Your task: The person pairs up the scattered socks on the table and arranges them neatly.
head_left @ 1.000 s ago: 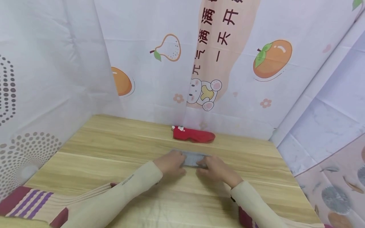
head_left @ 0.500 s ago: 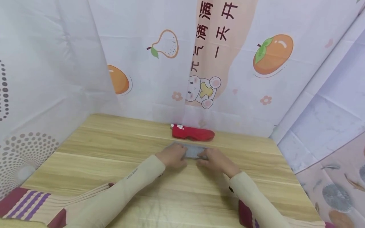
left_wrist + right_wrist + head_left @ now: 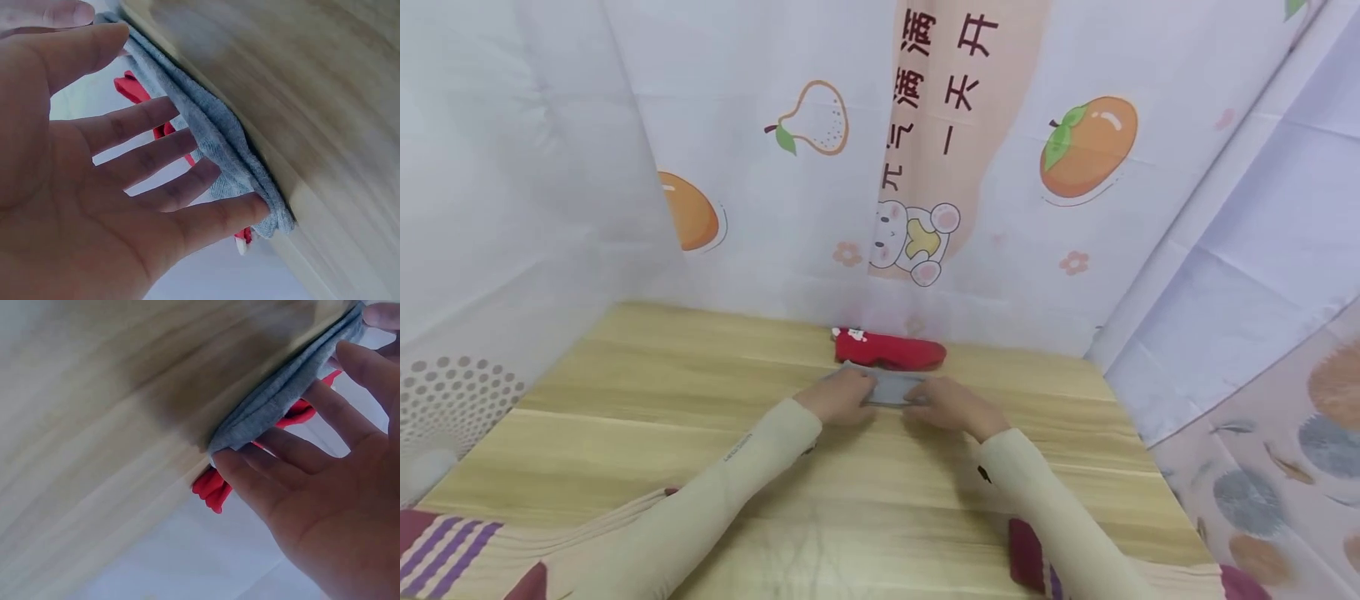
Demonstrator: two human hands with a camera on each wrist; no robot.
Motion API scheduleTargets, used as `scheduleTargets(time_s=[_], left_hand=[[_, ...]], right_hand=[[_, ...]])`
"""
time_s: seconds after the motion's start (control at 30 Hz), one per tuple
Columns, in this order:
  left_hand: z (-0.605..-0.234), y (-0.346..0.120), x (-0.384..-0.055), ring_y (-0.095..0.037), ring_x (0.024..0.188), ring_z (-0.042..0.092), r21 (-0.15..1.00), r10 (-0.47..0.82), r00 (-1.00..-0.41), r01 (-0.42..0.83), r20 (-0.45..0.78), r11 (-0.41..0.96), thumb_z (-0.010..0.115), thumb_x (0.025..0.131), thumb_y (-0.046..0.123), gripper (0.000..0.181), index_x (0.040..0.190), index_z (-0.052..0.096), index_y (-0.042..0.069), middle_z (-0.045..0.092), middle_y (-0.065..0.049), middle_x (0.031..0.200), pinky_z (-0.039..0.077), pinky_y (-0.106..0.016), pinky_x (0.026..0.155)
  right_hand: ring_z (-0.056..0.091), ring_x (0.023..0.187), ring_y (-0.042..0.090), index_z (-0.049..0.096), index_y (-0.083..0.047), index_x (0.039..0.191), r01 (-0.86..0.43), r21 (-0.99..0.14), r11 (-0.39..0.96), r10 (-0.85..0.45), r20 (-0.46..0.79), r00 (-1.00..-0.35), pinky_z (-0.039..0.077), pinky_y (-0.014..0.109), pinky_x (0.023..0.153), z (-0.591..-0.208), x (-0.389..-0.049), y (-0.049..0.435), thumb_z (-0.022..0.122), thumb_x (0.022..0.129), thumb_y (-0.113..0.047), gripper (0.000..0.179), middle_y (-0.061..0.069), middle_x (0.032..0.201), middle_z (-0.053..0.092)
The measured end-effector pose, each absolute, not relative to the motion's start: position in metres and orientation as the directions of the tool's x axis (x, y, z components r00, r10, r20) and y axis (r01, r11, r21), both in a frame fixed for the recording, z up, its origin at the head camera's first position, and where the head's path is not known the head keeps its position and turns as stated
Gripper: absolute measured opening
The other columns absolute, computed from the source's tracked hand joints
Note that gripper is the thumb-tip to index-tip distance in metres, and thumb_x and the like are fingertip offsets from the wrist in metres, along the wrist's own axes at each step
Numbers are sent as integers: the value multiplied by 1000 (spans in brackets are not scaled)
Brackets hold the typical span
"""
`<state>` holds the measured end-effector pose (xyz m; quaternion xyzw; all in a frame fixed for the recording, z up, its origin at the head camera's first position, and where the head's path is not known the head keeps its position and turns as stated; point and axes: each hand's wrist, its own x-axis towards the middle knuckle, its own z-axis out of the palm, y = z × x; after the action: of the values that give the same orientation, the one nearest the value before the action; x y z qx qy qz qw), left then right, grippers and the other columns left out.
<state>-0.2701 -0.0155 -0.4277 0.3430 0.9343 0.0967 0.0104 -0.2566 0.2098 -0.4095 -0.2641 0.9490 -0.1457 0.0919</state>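
Left hand (image 3: pixel 842 395) and right hand (image 3: pixel 953 406) at a folded grey cloth (image 3: pixel 892 389).
In the head view, the grey cloth is on the bench (image 3: pixel 850 508) between the hands, just nearer than a red cloth (image 3: pixel 895 352); a striped sock (image 3: pixel 467 546) lies at the lower left. In the left wrist view, the left hand's fingers are spread and nearly straight, touching the cloth without gripping. In the right wrist view, the right hand's extended fingers touch its edge similarly.

Curtained-off indoor space, wood-grain table (image 3: pixel 865 492), fruit-printed curtain (image 3: pixel 857 183) behind, dotted cloth (image 3: pixel 460 387) left.
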Motion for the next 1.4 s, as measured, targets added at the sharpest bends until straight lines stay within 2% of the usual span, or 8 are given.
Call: scheduleTargets(time_s=[0.2, 0.3, 0.43, 0.57, 0.73, 0.97, 1.17, 1.4], left_hand=[[-439, -29, -267, -26, 100, 62, 263, 611, -786, 612, 98, 746, 69, 92, 28, 30, 108, 64, 2, 65, -11, 105, 50, -41, 92], [-444, -35, -258, -27, 97, 61, 246, 613, -774, 633, 159, 734, 68, 93, 24, 24, 104, 64, 3, 64, -11, 100, 50, -43, 91], [-441, -42, -236, -32, 111, 58, 200, 637, -748, 664, 189, 720, 64, 95, 22, 25, 111, 64, 3, 63, -12, 111, 45, -51, 100], [-430, -53, -212, -35, 124, 52, 204, 643, -738, 675, 207, 709, 63, 97, 24, 26, 114, 64, 5, 61, -12, 119, 40, -58, 104], [-416, -81, -183, -39, 120, 54, 178, 619, -743, 665, 255, 725, 64, 96, 26, 30, 117, 64, 5, 61, -13, 121, 40, -59, 101], [-405, -143, -148, -43, 115, 57, 172, 449, -846, 506, 287, 845, 68, 93, 25, 33, 119, 65, 4, 63, -20, 123, 41, -64, 96], [-407, -214, -120, -49, 106, 59, 210, 293, -927, 343, 235, 915, 71, 91, 25, 37, 117, 64, 0, 62, -27, 119, 48, -65, 84], [-409, -303, -100, -59, 93, 58, 203, 128, -977, 162, 169, 966, 68, 93, 23, 41, 116, 59, -11, 59, -39, 110, 47, -68, 77]], right_hand=[[58, 119, 26, 67, -7, 125, -471, -333, 817, -529, -105, -842, 45, 44, 103, -419, -254, 201, 67, 95, -21, 33, 9, 125, 65], [58, 113, 29, 67, -4, 120, -561, -302, 771, -586, 8, -810, 47, 46, 98, -426, -243, 200, 70, 92, -18, 31, 13, 119, 63], [58, 103, 29, 66, -1, 113, -697, -174, 696, -665, 212, -716, 50, 46, 90, -432, -223, 197, 74, 89, -16, 30, 13, 107, 61], [59, 103, 28, 65, -1, 119, -740, -78, 667, -693, 300, -656, 52, 43, 89, -429, -203, 188, 74, 89, -21, 37, 11, 108, 62], [62, 108, 24, 64, -3, 123, -759, -126, 638, -709, 288, -644, 51, 41, 94, -420, -180, 163, 65, 96, -24, 34, 9, 115, 65], [56, 121, 16, 60, -7, 131, -775, -336, 536, -788, 133, -602, 45, 34, 104, -416, -149, 123, 52, 104, -28, 35, 1, 127, 63], [58, 114, 5, 60, -11, 133, -834, -304, 461, -859, 83, -505, 45, 20, 98, -421, -138, 76, 52, 104, -31, 36, -1, 125, 65], [55, 78, -4, 60, -19, 131, -895, -124, 429, -892, 102, -441, 46, 11, 75, -414, -131, 19, 56, 102, -32, 32, -11, 94, 65]])
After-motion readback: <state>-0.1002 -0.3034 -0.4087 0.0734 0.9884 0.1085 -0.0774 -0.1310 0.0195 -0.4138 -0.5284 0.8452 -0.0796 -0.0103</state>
